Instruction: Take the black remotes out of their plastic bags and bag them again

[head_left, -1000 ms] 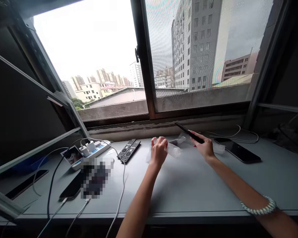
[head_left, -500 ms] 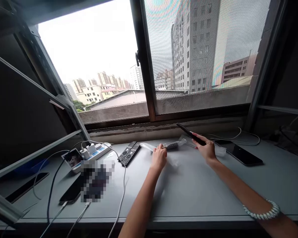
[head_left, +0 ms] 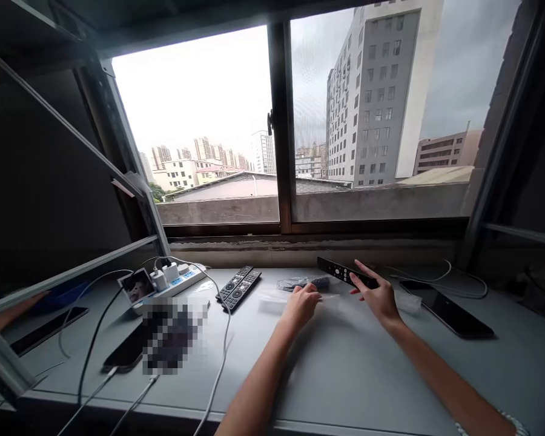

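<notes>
Head view: right hand [head_left: 380,298] grips tilted remote [head_left: 335,270]; left hand [head_left: 302,304] bent palm-down at clear plastic [head_left: 272,302], grip unclear.

Thin clear plastic wrap [head_left: 275,303] at centre; plastic remote [head_left: 329,267] right of centre; glossy phone [head_left: 456,312] at right; smooth tabletop [head_left: 367,375] below.

Grey tabletop [head_left: 358,363]. Far left: white power strip [head_left: 189,278]. Right of strip: two black remotes [head_left: 242,292], side by side. Near left: cabled phone [head_left: 123,349]. Far middle: clear plastic wrapping [head_left: 273,301]. Far right: large black phone [head_left: 456,313].
</notes>
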The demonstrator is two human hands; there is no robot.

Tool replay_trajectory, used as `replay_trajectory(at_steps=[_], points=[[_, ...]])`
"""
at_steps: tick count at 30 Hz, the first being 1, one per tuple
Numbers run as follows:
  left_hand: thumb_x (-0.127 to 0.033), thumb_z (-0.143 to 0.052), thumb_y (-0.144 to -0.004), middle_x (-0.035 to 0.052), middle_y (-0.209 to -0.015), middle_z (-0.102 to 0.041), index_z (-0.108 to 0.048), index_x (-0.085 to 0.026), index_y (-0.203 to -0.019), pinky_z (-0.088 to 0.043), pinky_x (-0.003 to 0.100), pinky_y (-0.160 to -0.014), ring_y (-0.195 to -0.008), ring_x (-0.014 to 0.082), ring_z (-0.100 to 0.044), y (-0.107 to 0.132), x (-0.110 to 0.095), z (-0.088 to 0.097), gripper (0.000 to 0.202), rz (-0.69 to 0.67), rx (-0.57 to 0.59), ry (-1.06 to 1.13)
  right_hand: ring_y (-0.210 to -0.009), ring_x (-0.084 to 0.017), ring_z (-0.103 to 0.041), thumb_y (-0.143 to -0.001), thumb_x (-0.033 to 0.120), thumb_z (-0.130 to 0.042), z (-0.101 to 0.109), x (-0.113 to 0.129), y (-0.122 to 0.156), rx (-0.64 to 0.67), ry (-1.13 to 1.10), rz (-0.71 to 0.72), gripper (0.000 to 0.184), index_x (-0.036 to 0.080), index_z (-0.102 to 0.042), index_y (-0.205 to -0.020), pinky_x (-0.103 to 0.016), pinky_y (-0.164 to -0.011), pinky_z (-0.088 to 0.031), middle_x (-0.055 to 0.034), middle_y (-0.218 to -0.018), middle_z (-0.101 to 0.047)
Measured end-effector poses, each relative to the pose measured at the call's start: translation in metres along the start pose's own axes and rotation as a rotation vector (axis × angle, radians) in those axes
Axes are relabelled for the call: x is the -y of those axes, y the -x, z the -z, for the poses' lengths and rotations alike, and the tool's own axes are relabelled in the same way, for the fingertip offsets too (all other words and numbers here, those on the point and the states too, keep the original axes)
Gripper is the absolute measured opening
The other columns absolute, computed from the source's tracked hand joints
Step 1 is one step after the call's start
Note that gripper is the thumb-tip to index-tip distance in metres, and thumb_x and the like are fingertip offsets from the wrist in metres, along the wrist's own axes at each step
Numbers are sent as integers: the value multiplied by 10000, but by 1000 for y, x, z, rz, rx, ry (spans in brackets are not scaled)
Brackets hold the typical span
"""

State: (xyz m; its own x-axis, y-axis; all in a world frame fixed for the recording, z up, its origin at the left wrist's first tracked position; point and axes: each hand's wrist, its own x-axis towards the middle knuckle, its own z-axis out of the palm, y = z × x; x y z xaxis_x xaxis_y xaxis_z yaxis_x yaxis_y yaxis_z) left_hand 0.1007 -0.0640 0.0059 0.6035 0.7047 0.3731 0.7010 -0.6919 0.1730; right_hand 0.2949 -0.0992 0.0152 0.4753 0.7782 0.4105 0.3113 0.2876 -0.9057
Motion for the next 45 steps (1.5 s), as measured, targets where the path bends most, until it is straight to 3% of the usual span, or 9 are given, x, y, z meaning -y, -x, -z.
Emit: replay_trajectory(at_steps=[5,9,13,18,23,28,31,39,45], points=[[-267,-495,-881,9,-1077,-596,-663,-204,-867,-440,313,-817,-807,159,-560,0,12,10,179,218,-177,-76,-717,-234,-687,-759,447,-593,1,-11,0,-3,214,222,377,270,-676,-1081,-331,-603,-542,-51,-976,-710],[-227,-551,-844,14,-1077,-577,-646,-195,-828,-447,310,-799,-833,168,-549,0,14,9,102,332,-231,-98,-988,-234,-628,-809,309,-551,3,-18,-2,35,322,539,246,312,-704,-1001,-345,-801,-514,1,-1128,-656],[-210,-590,-813,11,-1039,-566,-624,-199,-774,-444,303,-794,-811,154,-543,0,18,4,52,350,-212,-51,-1010,-206,-607,-813,122,-467,6,-16,2,139,481,712,384,378,-704,-975,-332,-764,-521,59,-1181,-621],[-126,-519,-812,20,-1044,-550,-577,-204,-787,-435,286,-758,-796,156,-538,-2,25,0,100,397,-234,-49,-1005,-192,-596,-773,17,-427,8,-9,5,91,538,770,498,382,-710,-957,-323,-776,-519,68,-1180,-619],[-86,-477,-782,40,-1027,-512,-498,-201,-851,-385,307,-873,-877,160,-540,-7,15,3,135,367,-349,-39,-1006,-188,-589,-798,39,-426,11,-6,0,0,461,746,448,354,-729,-896,-339,-846,-492,56,-1169,-627],[-156,-521,-727,46,-1027,-527,-446,-209,-977,-322,364,-925,-961,192,-529,-10,-3,8,267,338,-375,9,-1009,-210,-597,-832,197,-483,10,-2,-3,-101,306,620,265,305,-722,-868,-362,-863,-482,7,-1137,-648],[-223,-552,-716,67,-1054,-562,-436,-204,-1087,-305,386,-919,-1016,231,-502,-10,-7,8,389,354,-390,39,-903,-216,-644,-812,324,-540,6,1,-3,-159,140,477,224,253,-664,-984,-346,-778,-515,-50,-1078,-669],[-304,-568,-745,78,-1036,-578,-500,-202,-1087,-310,396,-914,-1037,260,-465,-8,8,-1,363,395,-322,10,-538,-192,-640,-714,507,-606,5,1,-9,-241,-139,55,557,217,-504,-1178,-277,-436,-476,-73,-857,-661],[-291,-614,-709,53,-1060,-523,-496,-213,-1032,-336,363,-920,-1045,235,-452,-3,9,-4,353,320,-246,-18,-379,-131,-531,-684,466,-620,12,-7,-17,-305,-152,-25,461,208,-577,-1064,-248,-352,-392,1,-673,-592]])
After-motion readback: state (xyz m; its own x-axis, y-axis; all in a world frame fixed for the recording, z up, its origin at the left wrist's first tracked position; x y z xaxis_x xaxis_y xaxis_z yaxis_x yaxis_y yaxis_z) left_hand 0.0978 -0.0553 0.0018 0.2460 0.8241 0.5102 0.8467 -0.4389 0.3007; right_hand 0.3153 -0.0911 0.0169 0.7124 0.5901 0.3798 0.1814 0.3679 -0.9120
